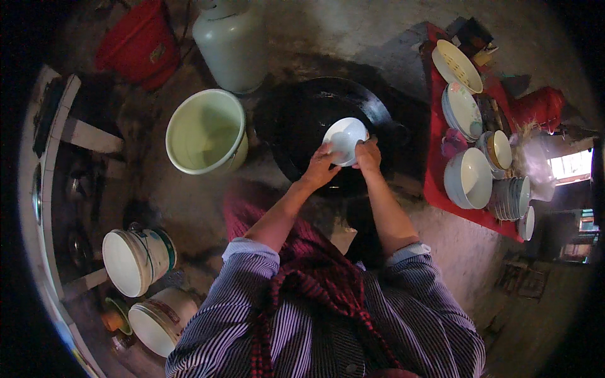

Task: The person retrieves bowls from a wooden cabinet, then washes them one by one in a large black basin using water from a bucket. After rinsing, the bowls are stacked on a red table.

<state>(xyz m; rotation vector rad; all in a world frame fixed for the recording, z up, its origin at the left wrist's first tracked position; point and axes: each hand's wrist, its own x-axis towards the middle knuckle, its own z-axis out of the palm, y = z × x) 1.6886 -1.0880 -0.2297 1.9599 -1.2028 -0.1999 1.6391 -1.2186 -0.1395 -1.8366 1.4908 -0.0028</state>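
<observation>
Between my two hands is a small white bowl [349, 137], tilted so its inside faces up, over a large dark wok-like pan [302, 113]. My left hand [324, 163] grips the bowl's lower left side, its fingers slightly blurred. On the right side, my right hand [367, 153] holds the rim and wall. The pan's inside is too dark to tell what it contains. Left of the pan stands a pale green plastic bucket [205, 132].
A red-covered table [437, 189] on the right bears stacked bowls [468, 178], plates [463, 109] and a yellowish strainer basket [456, 66]. A gas cylinder [230, 47] and red bucket [139, 47] stand beyond. Lidded white buckets [125, 263] sit at lower left.
</observation>
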